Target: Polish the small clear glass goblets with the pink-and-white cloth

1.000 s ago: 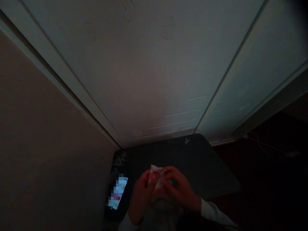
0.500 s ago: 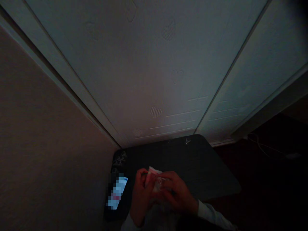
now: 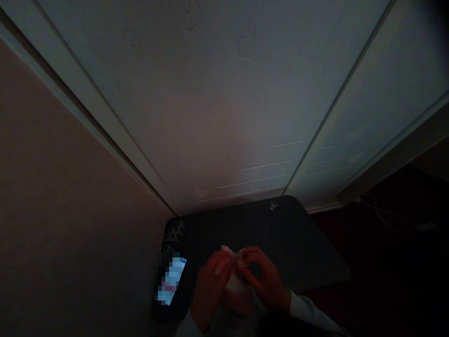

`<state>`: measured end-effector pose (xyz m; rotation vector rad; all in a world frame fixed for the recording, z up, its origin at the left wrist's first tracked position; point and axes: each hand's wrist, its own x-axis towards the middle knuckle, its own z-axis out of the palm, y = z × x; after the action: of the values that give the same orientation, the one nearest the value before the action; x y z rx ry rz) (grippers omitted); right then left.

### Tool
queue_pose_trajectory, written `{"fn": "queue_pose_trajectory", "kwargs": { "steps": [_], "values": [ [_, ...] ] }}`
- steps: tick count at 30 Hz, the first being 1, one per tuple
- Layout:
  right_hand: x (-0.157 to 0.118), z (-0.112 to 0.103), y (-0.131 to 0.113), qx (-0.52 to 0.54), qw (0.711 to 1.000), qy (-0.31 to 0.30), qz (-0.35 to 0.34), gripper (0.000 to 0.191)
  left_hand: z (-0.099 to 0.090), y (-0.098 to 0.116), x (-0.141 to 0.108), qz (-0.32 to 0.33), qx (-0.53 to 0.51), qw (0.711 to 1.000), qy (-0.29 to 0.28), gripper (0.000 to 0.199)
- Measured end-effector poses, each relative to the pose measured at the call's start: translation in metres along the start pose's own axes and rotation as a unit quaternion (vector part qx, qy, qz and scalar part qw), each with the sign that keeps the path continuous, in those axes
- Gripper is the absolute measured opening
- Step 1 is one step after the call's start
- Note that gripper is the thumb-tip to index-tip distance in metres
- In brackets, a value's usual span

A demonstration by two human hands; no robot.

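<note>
Both hands are close together over the near edge of a dark table (image 3: 298,248). My left hand (image 3: 212,281) is closed with its fingers pinched on a small, crumpled, pinkish-white thing (image 3: 227,249), thin like a wrapper or soft packet; the dim light hides its exact kind. My right hand (image 3: 264,276) pinches its other side between thumb and forefinger, with a gap showing inside the curl of the fingers. Pale pinkish material (image 3: 235,286) shows below the fingers, and I cannot tell whether it is part of the same thing.
A lit phone screen (image 3: 171,281), partly pixelated, lies at the table's left edge. Clear crinkled bits (image 3: 175,230) lie behind it, and another small clear piece (image 3: 273,205) is by the back edge. A white panel (image 3: 210,117) with hearts stands behind; a cable (image 3: 389,220) runs at right.
My right hand's fingers have drawn up into a pinch at the top of the pinkish-white thing. Its broad flat face has turned or bunched up. My left fingers have closed further over it.
</note>
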<state>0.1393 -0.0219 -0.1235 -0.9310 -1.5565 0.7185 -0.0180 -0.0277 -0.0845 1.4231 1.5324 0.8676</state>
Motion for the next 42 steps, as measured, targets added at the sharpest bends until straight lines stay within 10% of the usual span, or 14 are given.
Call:
{"fn": "queue_pose_trajectory", "kwargs": {
  "steps": [25, 42],
  "values": [
    [-0.003, 0.002, 0.011, 0.038, 0.991, 0.018, 0.125, 0.004, 0.000, -0.017, -0.006, -0.030, -0.063, 0.998, 0.001, 0.037],
    [-0.008, 0.000, 0.006, 0.015, 0.997, -0.069, -0.032, 0.034, 0.005, -0.013, -0.001, 0.015, -0.048, 0.999, 0.007, 0.019]
  ]
}}
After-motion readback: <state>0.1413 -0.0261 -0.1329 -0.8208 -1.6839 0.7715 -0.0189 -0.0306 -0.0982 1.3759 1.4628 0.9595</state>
